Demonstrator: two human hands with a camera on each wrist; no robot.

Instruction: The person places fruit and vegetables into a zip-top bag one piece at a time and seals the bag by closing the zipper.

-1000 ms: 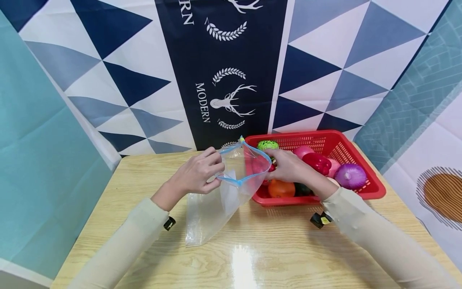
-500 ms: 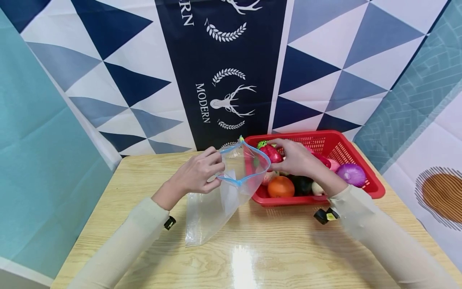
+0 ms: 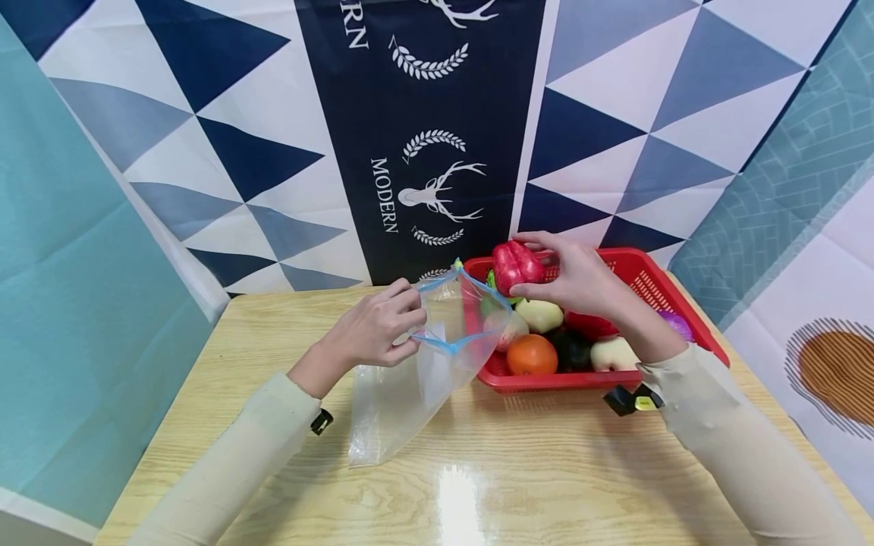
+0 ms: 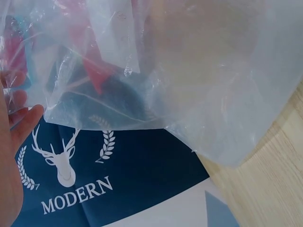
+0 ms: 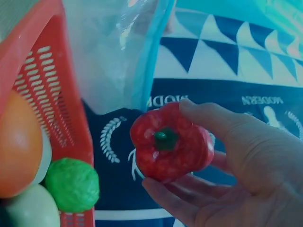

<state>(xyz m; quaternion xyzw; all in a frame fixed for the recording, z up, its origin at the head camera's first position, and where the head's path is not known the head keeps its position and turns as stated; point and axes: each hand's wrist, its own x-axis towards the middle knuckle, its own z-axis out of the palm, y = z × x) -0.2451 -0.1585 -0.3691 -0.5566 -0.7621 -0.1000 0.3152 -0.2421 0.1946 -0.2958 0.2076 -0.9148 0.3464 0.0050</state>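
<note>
My left hand [image 3: 378,322] pinches the rim of a clear zip bag [image 3: 403,406] whose blue-edged mouth stands open toward the right. The bag hangs down to the wooden table, and in the left wrist view the bag [image 4: 213,85] covers most of the picture. My right hand [image 3: 580,277] grips a red bell pepper [image 3: 517,267] between thumb and fingers, above the basket's back left corner. Seen from the right wrist, the bell pepper [image 5: 168,142] shows its green stem and sits close to the bag's blue edge, apart from it.
A red plastic basket [image 3: 713,356] stands right of the bag. In it lie an orange [image 3: 532,355], a dark green vegetable [image 3: 570,350], pale round produce [image 3: 613,354] and a purple onion [image 3: 676,324]. A patterned cloth [image 3: 437,98] hangs behind the table [image 3: 410,500].
My right hand has lifted the red bell pepper up out of the basket, revealing pale produce beneath. My left hand and the bag have stayed almost still.
</note>
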